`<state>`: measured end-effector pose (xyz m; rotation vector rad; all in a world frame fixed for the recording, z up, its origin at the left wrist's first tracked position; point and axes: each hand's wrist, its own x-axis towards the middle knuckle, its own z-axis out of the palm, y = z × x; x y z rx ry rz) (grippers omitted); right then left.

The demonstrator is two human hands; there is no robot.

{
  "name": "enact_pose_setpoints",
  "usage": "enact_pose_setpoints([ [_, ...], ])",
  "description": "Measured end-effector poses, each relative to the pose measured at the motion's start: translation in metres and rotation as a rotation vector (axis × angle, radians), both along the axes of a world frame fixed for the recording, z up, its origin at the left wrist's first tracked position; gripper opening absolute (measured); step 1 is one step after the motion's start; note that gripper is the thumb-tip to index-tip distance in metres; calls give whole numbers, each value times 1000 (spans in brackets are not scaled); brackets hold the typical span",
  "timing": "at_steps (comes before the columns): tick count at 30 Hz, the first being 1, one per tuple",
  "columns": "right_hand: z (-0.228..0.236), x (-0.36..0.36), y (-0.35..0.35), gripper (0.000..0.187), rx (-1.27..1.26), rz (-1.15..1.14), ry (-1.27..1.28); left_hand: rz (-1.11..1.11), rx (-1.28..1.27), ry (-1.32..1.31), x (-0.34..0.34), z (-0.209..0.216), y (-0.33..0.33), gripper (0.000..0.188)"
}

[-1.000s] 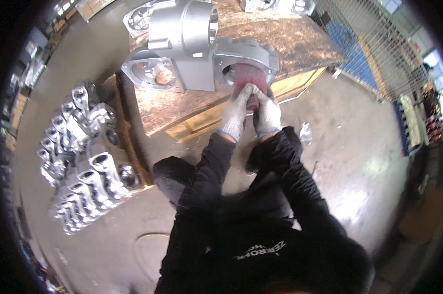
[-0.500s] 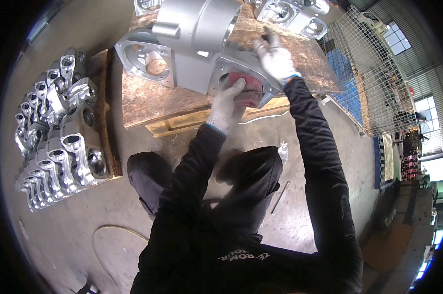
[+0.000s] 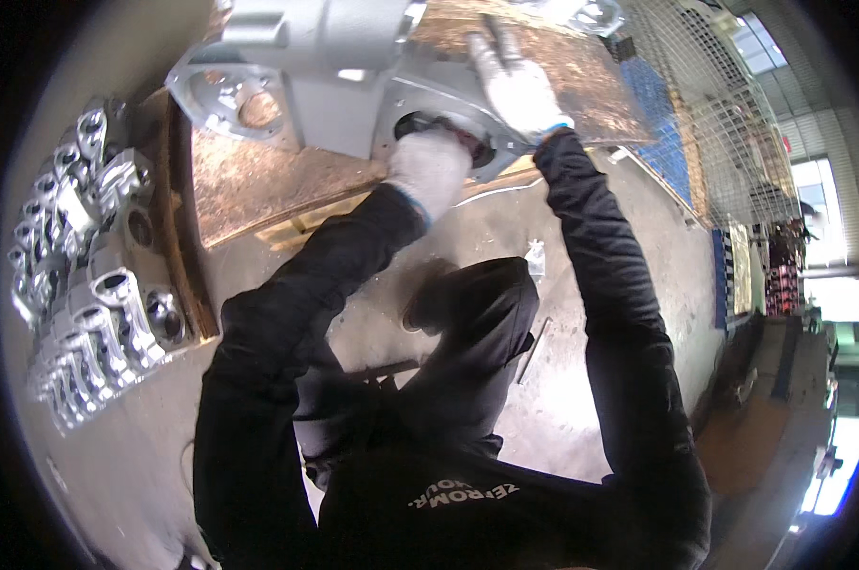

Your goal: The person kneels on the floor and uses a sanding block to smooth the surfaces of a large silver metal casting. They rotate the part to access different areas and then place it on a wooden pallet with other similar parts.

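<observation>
A large grey metal casting (image 3: 339,114) with a cylindrical barrel and flanged round openings lies on a wooden pallet top (image 3: 301,185). My left hand (image 3: 429,171), in a white glove, reaches into the casting's near right opening. Its fingers are mostly hidden inside, and a bit of a dark red scouring pad (image 3: 469,141) shows past them. My right hand (image 3: 519,90), also gloved, rests at the casting's right end with its fingers stretched away from me; it holds nothing, and its fingertips are dark.
Many similar castings (image 3: 92,275) stand on a wooden pallet at the left. Another casting (image 3: 591,14) sits at the far edge of the pallet top. A wire mesh cage (image 3: 724,123) rises at the right. On the floor lie a thin metal rod (image 3: 534,351) and a small plastic bag (image 3: 536,258).
My left hand has pushed the red scouring pad deeper into the opening, its elbow swinging outward. My right hand stays at the casting's right end. The view has shifted slightly.
</observation>
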<state>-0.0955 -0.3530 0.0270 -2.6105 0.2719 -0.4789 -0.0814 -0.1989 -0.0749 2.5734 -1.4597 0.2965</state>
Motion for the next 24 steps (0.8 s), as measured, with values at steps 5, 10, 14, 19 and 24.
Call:
enact_pose_setpoints([
  [5, -27, -2, -26, 54, -604, 145, 79, -63, -593, 1044, -18, 32, -1, 26],
  [10, 19, -14, 14, 69, 125, 2, 90, -135, -1724, 2056, -22, -15, 14, 19],
  [14, 45, -30, 15, 73, 190, -11, 30, -297, -1605, 2004, 5, -43, 22, 19],
  [19, 8, -21, 4, 57, 14, -28, 313, 54, -799, 1354, -46, 17, 7, 21],
  [24, 27, -22, 24, 63, -6, 57, -71, -170, 140, -255, -7, 56, 30, 21],
])
